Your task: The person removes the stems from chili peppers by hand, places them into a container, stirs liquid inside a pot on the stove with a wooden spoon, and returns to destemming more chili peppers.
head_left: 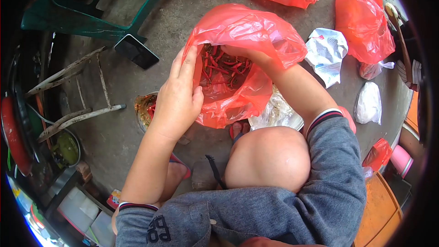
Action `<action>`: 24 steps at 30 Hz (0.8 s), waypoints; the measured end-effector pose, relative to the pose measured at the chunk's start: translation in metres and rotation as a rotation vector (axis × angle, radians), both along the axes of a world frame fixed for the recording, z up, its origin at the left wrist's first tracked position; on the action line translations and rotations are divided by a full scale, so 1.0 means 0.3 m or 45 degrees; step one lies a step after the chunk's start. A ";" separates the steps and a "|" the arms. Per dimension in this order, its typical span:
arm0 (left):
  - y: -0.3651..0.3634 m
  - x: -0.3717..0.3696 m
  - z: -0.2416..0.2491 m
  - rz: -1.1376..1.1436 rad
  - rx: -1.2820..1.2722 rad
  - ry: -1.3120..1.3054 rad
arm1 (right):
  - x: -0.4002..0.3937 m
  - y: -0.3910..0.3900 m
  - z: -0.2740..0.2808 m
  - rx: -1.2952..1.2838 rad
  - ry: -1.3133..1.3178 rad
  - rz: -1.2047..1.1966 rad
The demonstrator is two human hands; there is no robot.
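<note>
A red plastic bag (228, 23) gapes open in front of me, with many red chili peppers (222, 66) inside. My left hand (181, 92) grips the bag's left side, fingers stretched up along the plastic and thumb near the rim. Over the right rim, my right hand (242, 52) reaches into the bag above the chilies; its fingers are hidden by the plastic. Below my left hand stands a metal container (145, 110) with chilies and a yellowish mash in it, partly covered by my wrist.
On the concrete floor lie a phone (137, 51), a crumpled white paper packet (325, 52), more red bags (363, 27) and a white bag (368, 103). A green plastic chair (87, 27) and wooden frame (75, 84) stand left. Clear plastic (276, 112) lies by my knee.
</note>
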State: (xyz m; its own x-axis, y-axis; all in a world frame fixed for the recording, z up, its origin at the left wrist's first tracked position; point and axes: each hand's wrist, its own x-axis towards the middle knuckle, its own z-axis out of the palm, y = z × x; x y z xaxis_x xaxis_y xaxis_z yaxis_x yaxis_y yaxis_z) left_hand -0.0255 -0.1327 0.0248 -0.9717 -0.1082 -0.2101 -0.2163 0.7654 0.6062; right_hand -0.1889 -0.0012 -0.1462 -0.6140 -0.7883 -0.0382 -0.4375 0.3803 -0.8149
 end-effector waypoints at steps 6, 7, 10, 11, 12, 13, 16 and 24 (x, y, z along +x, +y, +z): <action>0.009 0.022 0.003 -0.015 -0.022 -0.048 | 0.092 -0.027 -0.040 0.373 0.124 0.004; 0.014 0.028 0.006 -0.025 0.003 -0.075 | 0.101 -0.022 -0.035 0.384 0.099 0.022; 0.034 0.049 0.012 -0.100 0.058 -0.079 | 0.068 0.034 0.022 0.177 -0.091 0.004; 0.046 0.056 0.012 -0.124 0.069 -0.080 | 0.054 0.063 0.050 0.053 -0.201 -0.011; 0.056 0.061 0.019 -0.120 0.069 -0.079 | 0.044 0.092 0.074 -0.074 -0.351 -0.022; 0.065 0.063 0.029 -0.136 0.082 -0.101 | 0.038 0.116 0.096 -0.196 -0.526 -0.029; 0.070 0.060 0.051 -0.167 0.065 -0.090 | 0.037 0.179 0.153 -0.176 -0.519 0.108; 0.087 0.010 0.045 -0.078 0.231 0.376 | 0.114 0.209 0.276 0.144 -0.628 0.357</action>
